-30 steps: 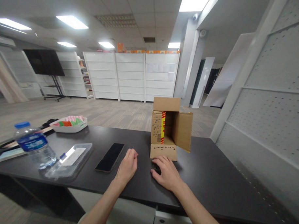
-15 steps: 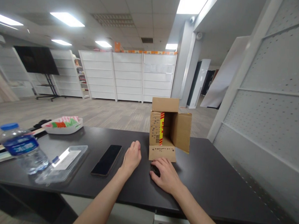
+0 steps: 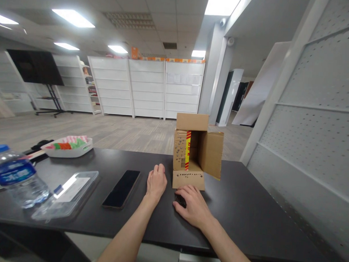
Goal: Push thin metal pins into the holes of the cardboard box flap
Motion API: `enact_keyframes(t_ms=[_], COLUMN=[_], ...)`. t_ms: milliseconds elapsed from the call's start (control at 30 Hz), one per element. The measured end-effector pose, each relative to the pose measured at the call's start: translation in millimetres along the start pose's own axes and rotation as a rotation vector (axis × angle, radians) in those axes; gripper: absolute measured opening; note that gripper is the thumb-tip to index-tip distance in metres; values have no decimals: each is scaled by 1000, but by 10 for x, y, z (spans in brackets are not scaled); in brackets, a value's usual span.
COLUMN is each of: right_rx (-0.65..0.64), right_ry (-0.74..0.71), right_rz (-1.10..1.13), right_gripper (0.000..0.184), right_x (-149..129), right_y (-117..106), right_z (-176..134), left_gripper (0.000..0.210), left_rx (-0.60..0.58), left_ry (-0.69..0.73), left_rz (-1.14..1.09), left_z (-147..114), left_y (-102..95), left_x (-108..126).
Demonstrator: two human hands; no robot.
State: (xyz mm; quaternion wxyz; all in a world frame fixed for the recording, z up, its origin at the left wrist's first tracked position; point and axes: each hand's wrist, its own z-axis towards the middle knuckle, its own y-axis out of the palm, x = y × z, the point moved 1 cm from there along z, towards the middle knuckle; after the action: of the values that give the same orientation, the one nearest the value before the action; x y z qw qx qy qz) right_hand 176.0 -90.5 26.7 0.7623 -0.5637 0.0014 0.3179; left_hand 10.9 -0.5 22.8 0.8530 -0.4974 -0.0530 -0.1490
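An open cardboard box (image 3: 204, 151) stands on the dark table with its mouth facing me. Yellow and red tape runs down its left flap, and the bottom flap lies toward me with rows of small holes. My right hand (image 3: 191, 204) rests just in front of that flap, fingers and thumb curved round a small black ribbed object (image 3: 180, 200), mostly covered by the hand. Left of the box, my left hand (image 3: 156, 182) is closed in a loose fist on the tabletop. Whatever its fingers may hold is hidden.
A black phone (image 3: 121, 189) lies left of my left hand. Beyond it are a clear plastic case (image 3: 88, 185) and a water bottle (image 3: 15, 175) with a blue cap. A white basket (image 3: 67, 153) of colourful cloth or packets stands behind. A perforated panel (image 3: 308, 143) rises on the right.
The view has turned slightly to the right, so the bottle, case and phone sit farther left. My left hand has moved a little closer to the box; the right hand keeps its place.
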Motion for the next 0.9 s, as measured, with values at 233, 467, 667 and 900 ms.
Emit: enact_keyframes(t_ms=[233,467,667,900], right_rx=[-1,18,26,-1], right_ry=[22,9,4,6], right_rz=[-3,17,-3,-18], right_gripper=[19,19,25,20], right_x=[-13,-17,-13,-18], right_y=[0,-9,-7,-6], right_z=[16,-2,-16,-10], left_gripper=[19,19,18,19], left_rx=[-9,-8,-14,-20], left_ry=[0,-2,-12,-16], left_rz=[-10,2,-23,-18], left_z=[-5,-8,-8,-1], left_y=[2,1,-24,-12], left_x=[10,10,18,15])
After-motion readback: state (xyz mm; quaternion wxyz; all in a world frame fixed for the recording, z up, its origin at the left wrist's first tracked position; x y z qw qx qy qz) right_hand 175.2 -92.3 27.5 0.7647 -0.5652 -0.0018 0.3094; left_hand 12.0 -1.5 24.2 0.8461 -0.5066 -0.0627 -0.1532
